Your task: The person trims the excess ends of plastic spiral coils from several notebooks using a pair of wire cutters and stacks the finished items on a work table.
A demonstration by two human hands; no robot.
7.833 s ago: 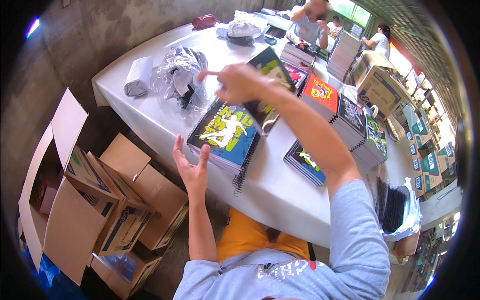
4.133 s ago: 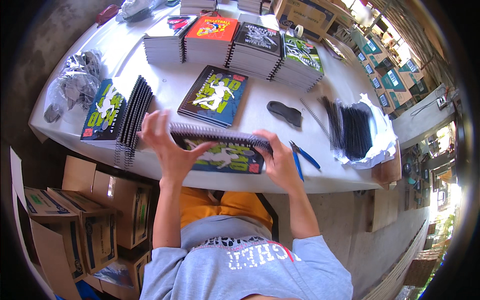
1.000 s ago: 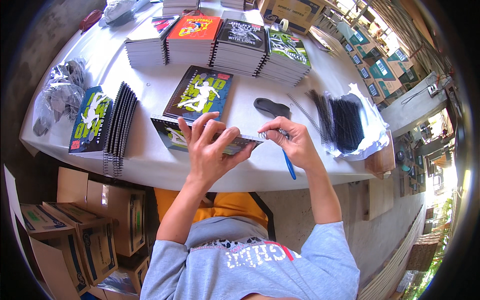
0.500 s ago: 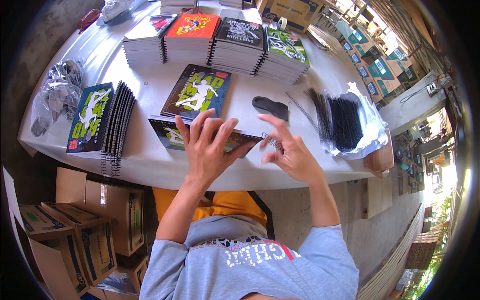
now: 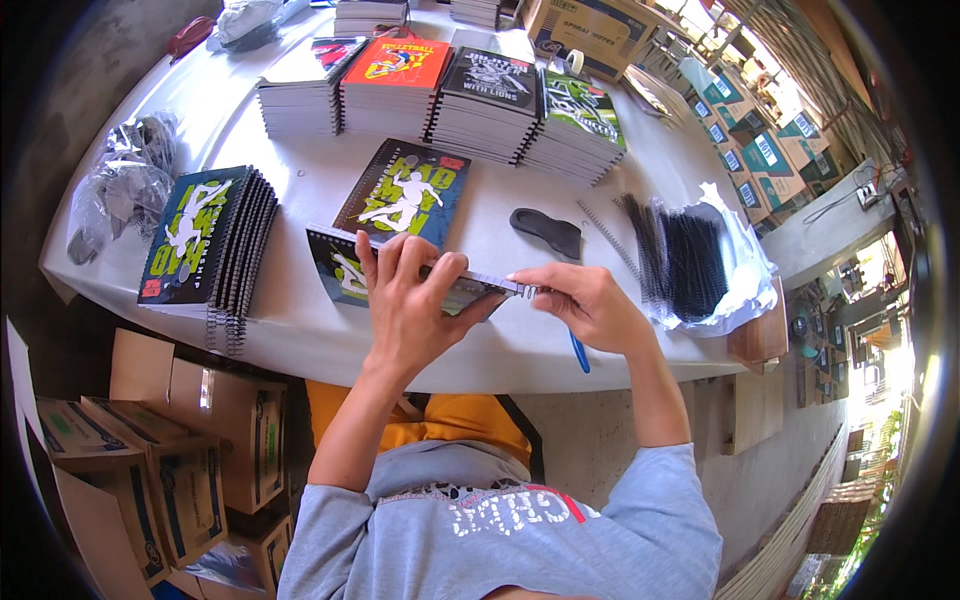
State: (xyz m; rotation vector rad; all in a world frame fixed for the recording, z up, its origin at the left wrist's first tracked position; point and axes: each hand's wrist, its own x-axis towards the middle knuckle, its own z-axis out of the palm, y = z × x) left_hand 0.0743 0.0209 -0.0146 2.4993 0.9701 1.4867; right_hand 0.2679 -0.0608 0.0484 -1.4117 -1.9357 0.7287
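My left hand is closed around a spiral notebook, held tilted with its bound edge up. At that edge's right end my right hand pinches the end of a wire spiral coil. A blue curved handle shows below my right hand; whether I hold it or it lies on the table cannot be told. Just beyond, another notebook with a white player figure lies flat. A black, shoe-sole-shaped piece and a loose spiral coil lie to the right.
A notebook stack stands at left beside crumpled clear plastic. Taller stacks line the back. Many black coils lie on white wrapping at right. Cardboard boxes sit below the table at left.
My right hand has closed from spread fingers to a pinch on the coil at the notebook's right end. The blue handle has come into sight. My left hand keeps its hold.
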